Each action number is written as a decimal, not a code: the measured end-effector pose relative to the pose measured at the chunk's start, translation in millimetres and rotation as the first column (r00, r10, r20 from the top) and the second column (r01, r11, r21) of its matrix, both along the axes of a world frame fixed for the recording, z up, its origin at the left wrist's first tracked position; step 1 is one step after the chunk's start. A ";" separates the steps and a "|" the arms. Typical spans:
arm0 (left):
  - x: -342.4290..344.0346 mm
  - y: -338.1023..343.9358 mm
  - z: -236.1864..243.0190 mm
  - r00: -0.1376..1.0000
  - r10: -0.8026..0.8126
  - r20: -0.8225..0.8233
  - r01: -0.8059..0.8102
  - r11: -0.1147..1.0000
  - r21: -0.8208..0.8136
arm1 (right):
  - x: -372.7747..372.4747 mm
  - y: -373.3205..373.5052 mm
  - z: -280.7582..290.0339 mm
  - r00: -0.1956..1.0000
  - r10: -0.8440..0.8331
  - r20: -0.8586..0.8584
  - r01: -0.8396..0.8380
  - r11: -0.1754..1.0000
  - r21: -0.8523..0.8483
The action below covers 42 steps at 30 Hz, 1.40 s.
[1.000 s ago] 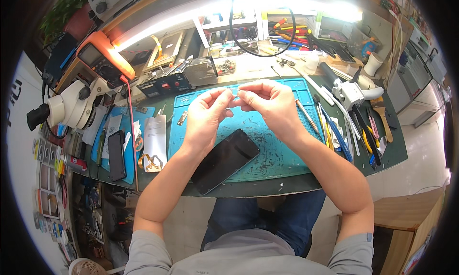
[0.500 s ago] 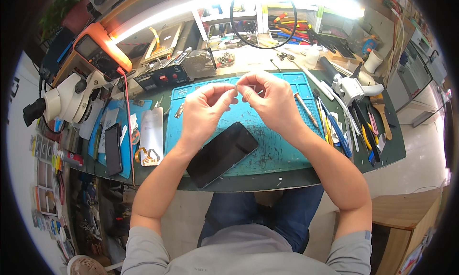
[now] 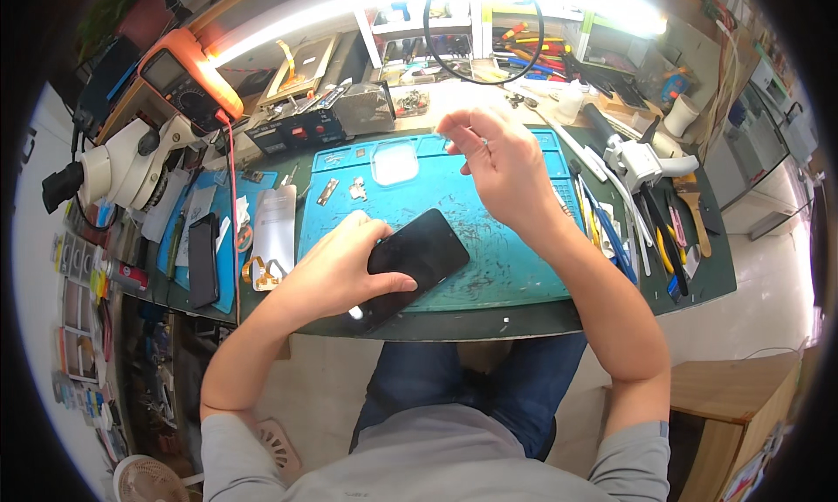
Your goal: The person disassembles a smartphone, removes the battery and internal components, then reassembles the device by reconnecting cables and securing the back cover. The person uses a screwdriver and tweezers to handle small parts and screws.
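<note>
A black smartphone lies screen up and slanted on the blue work mat. My left hand grips it, with the thumb across the screen and the fingers along its far-left edge. Above the far part of the mat, my right hand is raised with thumb and fingertips pinched together. Whatever is between those fingertips is too small to make out. Near the mat's far side sits a small clear tray. Small metal parts lie to its left.
To the left are an orange multimeter, a white microscope, another dark phone and a pale panel with a flex cable. Tweezers and hand tools crowd the right side. A black box stands behind the mat.
My left hand has parted from my right, coming down and nearer onto the phone. My right hand stays raised, slightly farther right. The tray and metal parts are now uncovered.
</note>
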<state>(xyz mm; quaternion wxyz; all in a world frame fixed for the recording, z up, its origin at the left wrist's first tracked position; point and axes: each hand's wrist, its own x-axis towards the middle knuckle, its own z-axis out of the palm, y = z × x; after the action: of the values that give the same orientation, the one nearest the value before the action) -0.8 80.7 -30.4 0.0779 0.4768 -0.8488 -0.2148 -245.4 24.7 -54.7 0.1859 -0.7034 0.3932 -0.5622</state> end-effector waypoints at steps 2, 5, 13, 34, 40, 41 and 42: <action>5.2 1.7 0.8 0.994 -0.081 -0.068 0.076 0.995 -0.068 | -6.9 3.1 8.9 0.981 0.093 -0.169 -0.105 0.993 -0.061; -9.7 2.0 16.6 0.993 0.005 -0.115 0.015 0.985 0.173 | -29.3 12.8 15.9 0.897 0.149 -0.415 -0.215 0.970 -0.116; -19.8 17.2 32.8 0.992 -0.091 0.091 0.114 0.951 -0.288 | -38.9 35.3 33.4 0.805 0.185 -0.563 -0.284 0.954 -0.093; -18.1 11.1 32.3 0.995 -0.085 0.060 0.097 0.966 -0.238 | -34.8 35.3 19.9 0.763 0.232 -0.603 -0.342 0.937 -0.072; -15.4 7.6 32.8 0.997 -0.034 0.063 0.044 0.987 -0.156 | -27.5 40.5 23.2 0.793 0.253 -0.554 -0.317 0.948 -0.020; -14.3 7.2 32.7 0.998 -0.027 0.064 0.036 0.989 -0.140 | -26.1 41.3 22.3 0.809 0.266 -0.525 -0.313 0.950 -0.001; -14.5 6.7 32.6 0.998 -0.026 0.059 0.034 0.990 -0.134 | -27.2 40.7 19.1 0.813 0.280 -0.511 -0.313 0.949 0.021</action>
<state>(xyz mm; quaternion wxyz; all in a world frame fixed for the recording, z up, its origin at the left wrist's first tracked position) -15.3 87.4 2.2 0.0823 0.4636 -0.8703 -0.1444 -272.6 65.5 -35.5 0.1384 -0.8846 0.2954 -0.3333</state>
